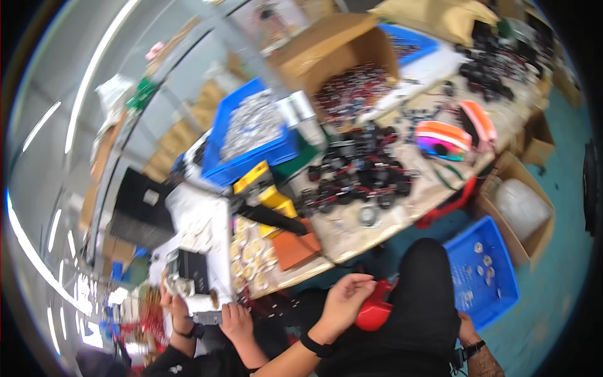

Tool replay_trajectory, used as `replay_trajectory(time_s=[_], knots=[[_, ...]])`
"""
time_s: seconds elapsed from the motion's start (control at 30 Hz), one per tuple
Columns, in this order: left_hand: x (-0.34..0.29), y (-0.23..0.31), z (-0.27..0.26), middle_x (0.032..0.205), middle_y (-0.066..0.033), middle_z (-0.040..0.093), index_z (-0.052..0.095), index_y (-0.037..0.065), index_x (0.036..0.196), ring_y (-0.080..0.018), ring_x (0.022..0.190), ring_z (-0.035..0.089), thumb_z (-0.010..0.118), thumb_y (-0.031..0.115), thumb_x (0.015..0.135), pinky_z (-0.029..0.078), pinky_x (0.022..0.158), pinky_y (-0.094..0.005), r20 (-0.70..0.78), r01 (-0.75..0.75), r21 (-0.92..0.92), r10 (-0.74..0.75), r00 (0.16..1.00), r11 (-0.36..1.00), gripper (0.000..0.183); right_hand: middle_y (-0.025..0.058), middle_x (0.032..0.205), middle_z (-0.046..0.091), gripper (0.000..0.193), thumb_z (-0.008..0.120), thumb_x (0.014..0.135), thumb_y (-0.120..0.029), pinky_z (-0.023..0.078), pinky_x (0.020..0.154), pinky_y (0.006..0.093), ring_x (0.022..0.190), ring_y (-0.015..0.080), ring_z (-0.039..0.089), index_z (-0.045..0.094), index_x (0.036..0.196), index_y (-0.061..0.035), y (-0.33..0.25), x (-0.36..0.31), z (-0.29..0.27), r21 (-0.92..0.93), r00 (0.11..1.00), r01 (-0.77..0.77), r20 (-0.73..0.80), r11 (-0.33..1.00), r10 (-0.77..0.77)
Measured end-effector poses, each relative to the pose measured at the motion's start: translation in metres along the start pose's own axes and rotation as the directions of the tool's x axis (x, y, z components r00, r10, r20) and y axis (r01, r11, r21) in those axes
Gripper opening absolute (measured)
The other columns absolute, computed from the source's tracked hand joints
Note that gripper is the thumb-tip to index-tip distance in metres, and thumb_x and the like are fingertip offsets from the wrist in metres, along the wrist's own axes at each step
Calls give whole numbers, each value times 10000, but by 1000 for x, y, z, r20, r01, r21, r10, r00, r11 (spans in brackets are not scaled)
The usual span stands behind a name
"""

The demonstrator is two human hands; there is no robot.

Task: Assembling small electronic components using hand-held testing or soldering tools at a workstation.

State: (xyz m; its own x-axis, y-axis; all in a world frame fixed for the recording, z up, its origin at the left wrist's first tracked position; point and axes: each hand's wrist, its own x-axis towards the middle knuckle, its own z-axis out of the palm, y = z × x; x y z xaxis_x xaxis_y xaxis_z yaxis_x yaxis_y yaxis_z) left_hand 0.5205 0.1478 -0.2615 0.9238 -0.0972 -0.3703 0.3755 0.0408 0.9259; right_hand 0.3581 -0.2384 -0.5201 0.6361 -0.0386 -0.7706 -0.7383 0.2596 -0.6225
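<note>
My left hand [347,300], with a black band on its wrist, is raised over my lap beside a red seat-like object [375,308]. Its fingers are curled in toward the thumb; blur hides whether anything small is between them. Low beside my dark-clad knee [427,270] is my right hand [467,329], wearing a watch, close to a blue plastic crate [502,270] that has a few small pale round parts in it. The fingers of this hand are mostly hidden.
A co-worker's hands [237,323] hold a grey flat bar at the left. Piled black-and-red parts [361,166], a yellow tool stand [267,188], a blue bin of silvery parts [220,157], orange-strapped goggles [443,139] and an open carton [314,50] crowd the bench. Another carton [540,220] stands on the floor.
</note>
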Motion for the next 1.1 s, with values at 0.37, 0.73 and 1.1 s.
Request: replay_trajectory(time_s=[0.37,0.73,1.1], knots=[[-43,-6,-208,1167,-199,677,703,37,1211,-380,1087,654,835,198,809,524,982,-459,-453,213,889,710,540,405,453,144,1126,723,374,591,1031,-199,580,865,355,1010,231,700,617,1279,79,-49,29,25,-377,980,188,136,907,-146],[36,63,-239,1264,-275,665,599,156,1456,-468,1159,653,827,323,691,573,942,-544,-328,296,941,213,921,166,815,109,1024,751,306,532,1032,-149,548,808,329,918,174,681,705,1151,72,-53,6,35,-363,978,181,-33,914,-207],[63,16,-265,962,-186,627,654,82,1119,-378,724,716,740,138,791,582,601,-488,-158,210,978,635,756,-6,344,134,1087,755,346,573,1042,-207,579,840,365,962,226,724,676,1206,81,-64,-3,38,-549,975,172,-26,818,-223]])
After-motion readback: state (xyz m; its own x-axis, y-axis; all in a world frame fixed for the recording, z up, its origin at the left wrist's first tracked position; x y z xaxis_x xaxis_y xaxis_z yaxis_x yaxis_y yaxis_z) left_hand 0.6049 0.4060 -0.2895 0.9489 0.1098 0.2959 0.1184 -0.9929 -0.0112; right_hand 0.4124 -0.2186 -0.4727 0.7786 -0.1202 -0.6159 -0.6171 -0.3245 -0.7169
